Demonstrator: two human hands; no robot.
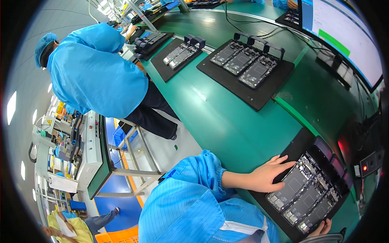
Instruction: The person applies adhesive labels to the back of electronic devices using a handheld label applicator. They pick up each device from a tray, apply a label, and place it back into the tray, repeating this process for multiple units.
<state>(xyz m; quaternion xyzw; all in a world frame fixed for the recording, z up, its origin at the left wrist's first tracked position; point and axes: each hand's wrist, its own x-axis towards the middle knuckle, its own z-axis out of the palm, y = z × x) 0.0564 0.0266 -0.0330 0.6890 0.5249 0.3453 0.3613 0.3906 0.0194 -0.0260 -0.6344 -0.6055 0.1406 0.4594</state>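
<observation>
A black board [294, 141] lies at the lower right with three opened smartphones [304, 194] side by side on it, their boards and batteries showing. Dark flaps [338, 166] stand up along the phones' far ends. My left hand [267, 175] rests at the board's left edge, fingers stretched and thumb apart, the index fingertip beside the leftmost phone. At the near right edge, only some curled fingers of my right hand [321, 229] show, closed around the board's rim. The rest of that hand is out of sight.
On the green workbench [190, 101] lie more black boards with opened phones [241, 60], farther away. A monitor [344, 30] and cables stand at upper right. A scanner-like device with a red light [365, 167] sits at right. A person in blue [97, 69] stands left.
</observation>
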